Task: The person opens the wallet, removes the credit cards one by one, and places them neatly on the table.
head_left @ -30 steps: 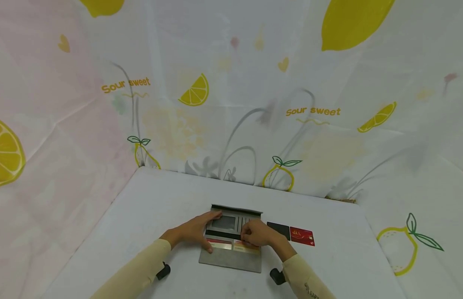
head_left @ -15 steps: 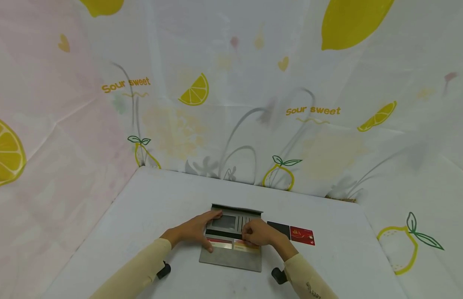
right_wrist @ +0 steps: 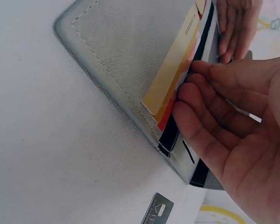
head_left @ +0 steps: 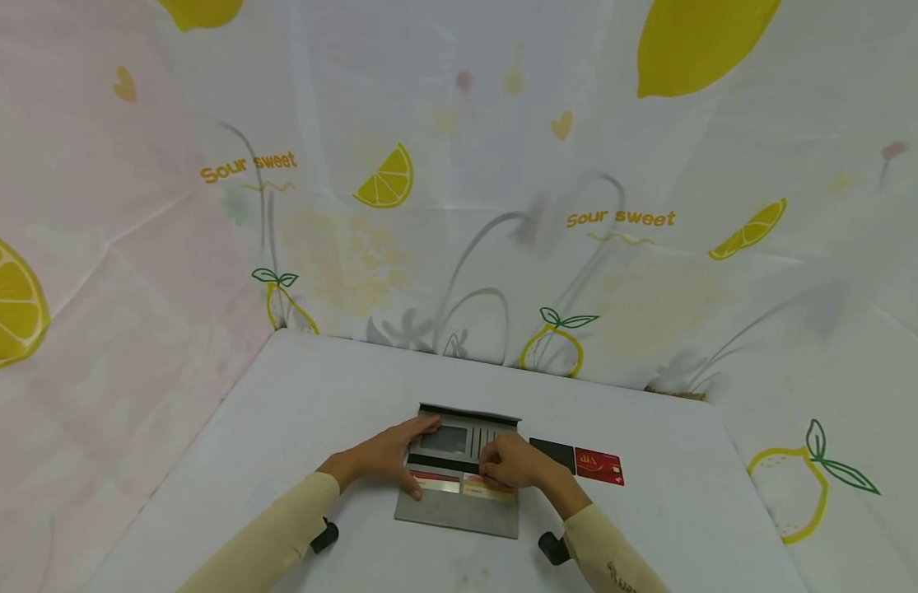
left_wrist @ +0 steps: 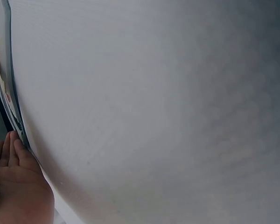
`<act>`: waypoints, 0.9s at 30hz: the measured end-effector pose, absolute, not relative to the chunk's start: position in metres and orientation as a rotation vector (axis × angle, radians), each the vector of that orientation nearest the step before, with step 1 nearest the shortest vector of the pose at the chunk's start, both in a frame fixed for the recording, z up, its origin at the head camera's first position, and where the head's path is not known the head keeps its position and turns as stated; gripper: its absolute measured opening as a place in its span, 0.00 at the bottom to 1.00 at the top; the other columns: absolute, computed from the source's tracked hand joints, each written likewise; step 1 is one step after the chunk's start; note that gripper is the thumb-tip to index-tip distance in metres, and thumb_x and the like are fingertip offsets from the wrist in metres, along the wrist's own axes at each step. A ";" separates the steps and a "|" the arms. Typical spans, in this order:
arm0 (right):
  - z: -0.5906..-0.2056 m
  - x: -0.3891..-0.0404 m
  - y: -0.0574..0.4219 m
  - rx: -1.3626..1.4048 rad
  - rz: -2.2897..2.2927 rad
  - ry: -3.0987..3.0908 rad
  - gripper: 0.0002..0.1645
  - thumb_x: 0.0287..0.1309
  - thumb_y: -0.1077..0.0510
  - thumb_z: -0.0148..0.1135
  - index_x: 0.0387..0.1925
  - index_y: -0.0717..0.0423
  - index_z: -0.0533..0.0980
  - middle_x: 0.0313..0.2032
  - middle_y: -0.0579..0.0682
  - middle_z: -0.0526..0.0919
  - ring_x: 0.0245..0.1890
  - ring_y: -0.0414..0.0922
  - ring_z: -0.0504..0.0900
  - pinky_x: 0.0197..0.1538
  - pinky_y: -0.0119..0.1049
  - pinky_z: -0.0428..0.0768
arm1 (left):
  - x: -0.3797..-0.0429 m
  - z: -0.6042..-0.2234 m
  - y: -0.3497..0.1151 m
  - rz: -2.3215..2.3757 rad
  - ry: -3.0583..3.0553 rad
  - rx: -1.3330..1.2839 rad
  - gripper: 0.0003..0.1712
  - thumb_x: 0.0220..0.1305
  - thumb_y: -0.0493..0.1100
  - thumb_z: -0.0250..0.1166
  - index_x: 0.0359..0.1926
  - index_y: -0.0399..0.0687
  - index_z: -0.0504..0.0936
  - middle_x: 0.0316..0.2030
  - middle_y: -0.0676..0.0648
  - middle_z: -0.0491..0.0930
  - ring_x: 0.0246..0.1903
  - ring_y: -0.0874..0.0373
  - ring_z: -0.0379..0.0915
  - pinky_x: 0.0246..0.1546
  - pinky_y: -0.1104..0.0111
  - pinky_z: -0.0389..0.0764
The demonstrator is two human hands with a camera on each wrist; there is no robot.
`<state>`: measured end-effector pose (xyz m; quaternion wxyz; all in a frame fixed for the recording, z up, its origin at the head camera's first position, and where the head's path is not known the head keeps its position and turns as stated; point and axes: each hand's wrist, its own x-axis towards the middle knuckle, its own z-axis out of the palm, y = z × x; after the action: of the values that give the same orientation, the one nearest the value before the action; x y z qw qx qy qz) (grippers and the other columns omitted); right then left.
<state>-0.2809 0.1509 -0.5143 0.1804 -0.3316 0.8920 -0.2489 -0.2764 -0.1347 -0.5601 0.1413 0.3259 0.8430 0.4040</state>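
Note:
An unfolded grey wallet [head_left: 456, 515] with dark trim lies on the white table. My left hand [head_left: 380, 455] rests spread over its left edge, thumb and fingers stretched. On the right part, my right hand [head_left: 510, 461] has its fingers curled, gripping at the dark band across the wallet's middle. In the right wrist view those fingertips [right_wrist: 179, 109] are right at the band, beside cream, yellow and red cards [right_wrist: 170, 74] tucked in a pocket. More cards [head_left: 438, 484] show in the left pocket. Above the band are a clear window [head_left: 445, 440] and several slots.
Right of the wallet, a black card [head_left: 553, 455] and a red VIP card [head_left: 599, 466] lie side by side on the table [head_left: 333, 379]. A lemon-print cloth [head_left: 459, 247] stands behind the table and along its sides.

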 end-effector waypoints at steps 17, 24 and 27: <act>-0.508 -0.278 0.147 -0.996 -0.645 2.511 0.06 0.52 0.67 0.67 0.26 0.54 0.81 0.23 0.38 0.77 0.24 0.32 0.72 0.29 0.28 0.74 | -0.278 -0.564 -0.137 1.146 2.445 0.964 0.72 0.37 0.59 0.82 0.77 0.47 0.49 0.72 0.50 0.57 0.71 0.51 0.53 0.67 0.52 0.61; -0.511 -0.277 0.150 -1.021 -0.683 2.531 0.07 0.49 0.65 0.72 0.26 0.54 0.80 0.23 0.38 0.77 0.25 0.32 0.74 0.30 0.28 0.76 | -0.277 -0.562 -0.136 1.138 2.444 0.932 0.72 0.36 0.59 0.82 0.77 0.51 0.49 0.73 0.52 0.56 0.71 0.52 0.52 0.67 0.52 0.60; -0.511 -0.277 0.151 -1.025 -0.696 2.543 0.07 0.48 0.65 0.73 0.25 0.55 0.80 0.23 0.38 0.77 0.24 0.32 0.73 0.29 0.28 0.75 | -0.278 -0.562 -0.135 1.131 2.448 0.927 0.72 0.36 0.59 0.82 0.77 0.52 0.49 0.73 0.53 0.56 0.71 0.54 0.52 0.67 0.53 0.60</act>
<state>-0.2771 0.1507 -0.5106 0.1558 -0.3581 0.8879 -0.2430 -0.2777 -0.1355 -0.5621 0.1447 0.3216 0.8495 0.3924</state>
